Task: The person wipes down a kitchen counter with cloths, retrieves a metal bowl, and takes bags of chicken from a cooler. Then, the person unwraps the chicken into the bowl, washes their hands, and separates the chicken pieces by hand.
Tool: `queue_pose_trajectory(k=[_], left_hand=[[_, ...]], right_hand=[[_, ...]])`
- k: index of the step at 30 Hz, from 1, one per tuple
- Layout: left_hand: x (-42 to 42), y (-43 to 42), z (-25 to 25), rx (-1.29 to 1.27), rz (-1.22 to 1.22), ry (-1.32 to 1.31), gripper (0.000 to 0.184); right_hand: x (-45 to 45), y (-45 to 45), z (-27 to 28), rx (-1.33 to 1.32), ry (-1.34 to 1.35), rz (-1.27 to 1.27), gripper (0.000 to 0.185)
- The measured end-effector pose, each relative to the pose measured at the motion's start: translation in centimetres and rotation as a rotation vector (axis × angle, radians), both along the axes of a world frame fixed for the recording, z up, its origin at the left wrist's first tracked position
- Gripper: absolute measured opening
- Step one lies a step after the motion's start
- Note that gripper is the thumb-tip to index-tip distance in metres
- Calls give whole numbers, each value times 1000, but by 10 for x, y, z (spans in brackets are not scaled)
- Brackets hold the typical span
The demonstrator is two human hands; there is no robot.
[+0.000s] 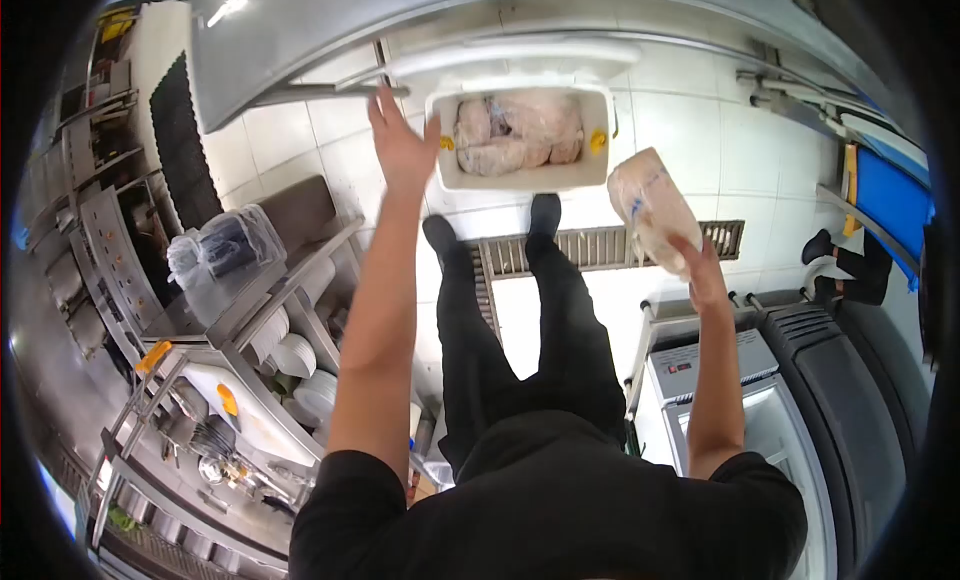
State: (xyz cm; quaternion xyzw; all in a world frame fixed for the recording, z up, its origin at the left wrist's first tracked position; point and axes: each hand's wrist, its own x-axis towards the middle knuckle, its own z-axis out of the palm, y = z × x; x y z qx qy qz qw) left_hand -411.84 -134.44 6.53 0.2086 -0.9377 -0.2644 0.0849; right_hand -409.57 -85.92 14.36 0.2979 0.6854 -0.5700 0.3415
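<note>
My right hand (702, 268) grips the lower end of a plastic-wrapped package of pale meat (652, 205) with blue marks on its wrap, held to the right of a white cooler box. Nothing is in my left hand (402, 145), which is raised with fingers spread at the left side of the box. The white cooler box (612, 160) stands open on the floor in front of my feet. Inside lie more wrapped packages of pale meat (520, 130), and yellow pieces show at both of its ends.
A steel counter (480, 20) spans the top. At the left, a metal rack holds white plates (293, 356) beside a plastic bag (225, 255). A floor grate (590, 248) runs past my feet. An appliance (712, 365) stands at the lower right; another person's leg (850, 270) shows beyond.
</note>
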Motion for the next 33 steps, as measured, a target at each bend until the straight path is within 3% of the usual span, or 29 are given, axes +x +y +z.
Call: queue_pose_trajectory(k=[4,6,10,12,13,15,17,19,23,25,27,29,31,32,33], left_hand=[[113,28,16,110,-17,-137,94],[183,33,20,116,40,-268,95],[346,26,-35,263,301,-668,103],[398,22,-45,405,460,-947,109],[422,13,-66,382,359,-1034,105],[418,1,-56,619,262,-1323,82],[406,4,-55,532,277,-1211,56],[383,-10,-59,554,236,-1095,50],[304,-23,-43,788,337,-675,54],[259,-19,-26,815,295,-605,55],[232,-22,-23,768,252,-559,55],[213,-26,-14,857,232,-598,54],[200,-29,-13,856,199,-655,53],[193,-26,-15,844,186,-721,48],[191,-26,-15,824,170,-787,43]], right_hand=[[1,-14,83,-77,22,-90,52],[-14,-33,117,-264,155,-75,59],[-54,-109,161,-520,255,-134,62],[-84,-152,168,-444,351,49,66],[-99,-182,173,-474,278,-60,71],[-120,-232,190,-459,286,-60,75],[-147,-277,161,-488,212,-111,70],[-156,-312,162,-545,186,-139,67],[-149,-336,148,-421,262,240,54],[-133,-315,124,-322,423,504,51],[-111,-281,108,63,603,750,50],[-92,-223,42,293,780,935,47],[-52,-139,-3,428,934,908,45],[-35,-96,41,448,668,1059,49],[-1,-48,19,607,674,883,52]])
